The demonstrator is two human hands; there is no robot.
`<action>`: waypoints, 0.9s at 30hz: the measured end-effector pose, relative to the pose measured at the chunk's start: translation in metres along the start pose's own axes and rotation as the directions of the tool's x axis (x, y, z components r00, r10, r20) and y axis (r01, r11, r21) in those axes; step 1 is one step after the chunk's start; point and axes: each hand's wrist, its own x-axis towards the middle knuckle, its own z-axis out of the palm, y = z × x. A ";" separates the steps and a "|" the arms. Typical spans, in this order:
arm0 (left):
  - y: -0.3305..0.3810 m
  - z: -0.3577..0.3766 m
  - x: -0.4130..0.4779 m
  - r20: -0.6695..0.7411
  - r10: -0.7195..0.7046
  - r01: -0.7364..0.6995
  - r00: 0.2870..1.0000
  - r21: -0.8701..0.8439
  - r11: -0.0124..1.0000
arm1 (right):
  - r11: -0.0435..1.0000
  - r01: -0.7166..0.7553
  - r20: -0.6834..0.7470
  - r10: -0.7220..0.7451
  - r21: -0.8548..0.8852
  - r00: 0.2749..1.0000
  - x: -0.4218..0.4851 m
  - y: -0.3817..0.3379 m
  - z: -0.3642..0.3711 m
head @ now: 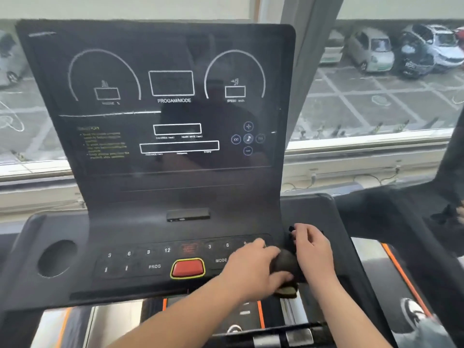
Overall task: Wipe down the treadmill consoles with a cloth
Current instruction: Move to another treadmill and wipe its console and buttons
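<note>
Dark cloth [286, 266] was gripped bunched by left hand [251, 268] and right hand [313, 249], fingers curled round it, likely for firmer wiping; console keypad [150, 259] located just left of grip.

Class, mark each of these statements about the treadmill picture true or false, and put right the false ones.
1. The left hand and the right hand both hold the dark cloth. True.
2. The cloth covers the red button. False: the button lies bare, left of the hands.
3. A round cup holder sits at the left end of the console. True.
4. The screen shows a lit speed reading. False: it is dark, with printed outlines only.
</note>
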 end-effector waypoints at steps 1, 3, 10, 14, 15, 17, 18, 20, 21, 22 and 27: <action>-0.005 -0.012 0.000 -0.037 -0.001 0.001 0.999 -0.009 1.000 | 1.000 0.027 0.009 -0.027 -0.015 1.000 0.002 -0.005 0.003; -0.017 -0.041 0.006 -0.169 -0.034 0.033 0.985 -0.009 0.999 | 0.994 0.105 0.026 -0.104 -0.033 0.994 0.002 -0.021 0.012; -0.086 -0.107 0.008 -0.338 -0.213 0.244 0.917 0.052 0.968 | 0.966 0.255 0.190 -0.245 -0.032 0.951 -0.010 -0.071 0.055; -0.132 -0.115 -0.022 -0.311 -0.411 0.408 0.857 -0.080 0.910 | 0.969 0.246 0.249 -0.243 0.020 0.938 -0.020 -0.090 0.085; -0.143 -0.118 -0.030 -0.315 -0.436 0.430 0.843 -0.092 0.898 | 0.967 0.252 0.261 -0.248 0.019 0.933 -0.022 -0.095 0.092; -0.162 -0.126 -0.045 -0.330 -0.458 0.456 0.825 -0.090 0.886 | 0.961 0.275 0.281 -0.266 0.006 0.922 -0.022 -0.108 0.106; -0.172 -0.132 -0.052 -0.342 -0.464 0.466 0.817 -0.080 0.881 | 0.958 0.286 0.290 -0.275 0.004 0.917 -0.022 -0.114 0.112; -0.191 -0.145 -0.069 -0.377 -0.491 0.495 0.786 -0.093 0.864 | 0.951 0.309 0.310 -0.293 -0.001 0.904 -0.022 -0.127 0.123; -0.201 -0.150 -0.078 -0.408 -0.512 0.506 0.756 -0.132 0.852 | 0.948 0.319 0.319 -0.301 -0.007 0.899 -0.023 -0.132 0.128; -0.211 -0.155 -0.085 -0.456 -0.535 0.505 0.712 -0.197 0.840 | 0.945 0.328 0.320 -0.307 -0.010 0.896 -0.024 -0.136 0.132; -0.223 -0.158 -0.088 -0.655 -0.547 0.368 0.522 -0.406 0.837 | 0.949 0.314 0.272 -0.309 0.027 0.911 -0.028 -0.142 0.147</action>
